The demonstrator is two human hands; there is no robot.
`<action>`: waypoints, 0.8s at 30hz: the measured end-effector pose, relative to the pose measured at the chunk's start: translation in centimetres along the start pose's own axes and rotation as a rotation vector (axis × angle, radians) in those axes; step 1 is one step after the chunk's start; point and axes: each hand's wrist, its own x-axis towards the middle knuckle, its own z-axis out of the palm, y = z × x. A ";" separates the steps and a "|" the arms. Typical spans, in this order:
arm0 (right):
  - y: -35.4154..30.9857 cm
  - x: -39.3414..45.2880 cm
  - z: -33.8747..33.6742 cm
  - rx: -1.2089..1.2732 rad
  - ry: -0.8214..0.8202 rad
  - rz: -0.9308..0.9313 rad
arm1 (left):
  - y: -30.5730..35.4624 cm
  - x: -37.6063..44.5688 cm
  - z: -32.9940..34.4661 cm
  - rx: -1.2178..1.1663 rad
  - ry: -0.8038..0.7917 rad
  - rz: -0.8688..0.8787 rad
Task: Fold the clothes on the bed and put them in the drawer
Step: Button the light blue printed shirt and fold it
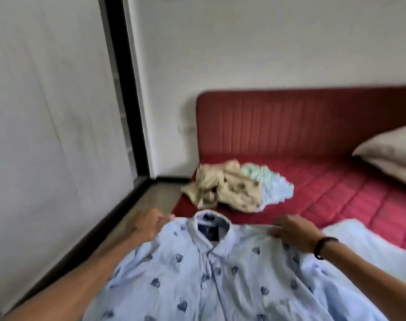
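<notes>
Head cam view, a bit blurry from motion. The light blue shirt (220, 269) with the dark leaf print is spread front-up across the near end of the bed, collar (211, 224) pointing to 12 o'clock, filling most of the lower middle of the frame. The left hand (146, 224) is at about 10 o'clock from the collar, on the shirt's left shoulder; its fingers look curled onto the fabric edge there, pinching it, though the blur makes the exact hold hard to read. The right hand (294, 232) sits at roughly 3 o'clock from the collar, on the other shoulder, fingers bent down and gripping the cloth. There's a black band (323, 247) on that wrist.

Further up the bed, at 12 o'clock from the collar and well apart from both hands, is a crumpled pile: a beige garment (225, 186) with something pale mint and blue (269, 184) bunched against its right side, touching it.

The mattress (350, 191) is red and quilted, with a red padded headboard (301, 121) along the far wall. A beige pillow (392, 151) sits at 3 o'clock by the right edge. White walls (255, 42), a dark vertical frame (125, 84) at 11 o'clock, and a strip of wood-look floor (151, 195) with dark skirting running down the left.

There's a dark label inside the collar, but it's too blurry to read.
</notes>
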 end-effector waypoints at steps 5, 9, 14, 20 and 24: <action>2.7 5.4 6.1 -0.033 0.110 0.074 | -2.0 6.7 6.9 0.000 0.108 -0.082; 3.7 10.4 9.3 -0.125 0.183 0.156 | -2.3 11.4 10.3 0.099 0.150 -0.068; 3.0 15.6 10.8 0.002 0.124 0.365 | -0.9 14.0 12.3 0.070 0.198 -0.079; -5.6 9.9 11.3 0.261 0.122 0.146 | 5.1 4.4 17.2 -0.329 0.082 0.174; -9.1 6.2 14.3 0.316 -0.053 0.165 | 5.7 2.7 20.6 -0.353 0.047 0.150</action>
